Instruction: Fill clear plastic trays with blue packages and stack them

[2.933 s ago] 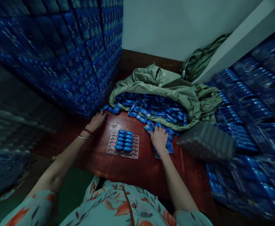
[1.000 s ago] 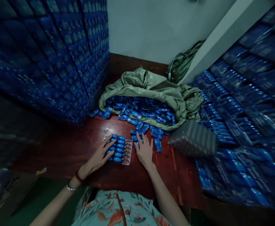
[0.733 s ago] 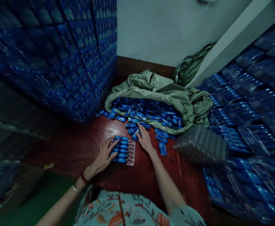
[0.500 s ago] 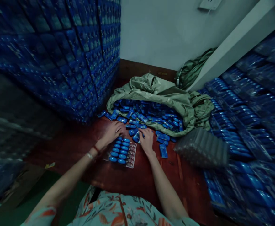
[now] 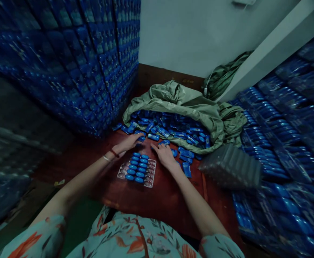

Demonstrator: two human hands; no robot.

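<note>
A clear plastic tray with moulded cells lies on the dark red tabletop. Two middle columns hold glossy blue oval packs; its outer columns show bare cells. Beyond the tray, my left hand reaches with stretched fingers over small blue packs at the sack's edge, its fingertips touching or very near one. My right hand is beside the tray's far right corner, fingers spread and pointing at a loose blue pack. Any small thing under the fingertips is hidden. A green sack lies open, full of such packs.
Wrapped blue packs form a tall stack on the left and another stack on the right. A block of nested clear trays stands right of the sack. More loose blue packs lie right of my right hand.
My left hand has moved away from the tray towards the sack. My right hand has opened off a blue pack, and fewer loose packs lie between the hands. The tray's left cells now show.
</note>
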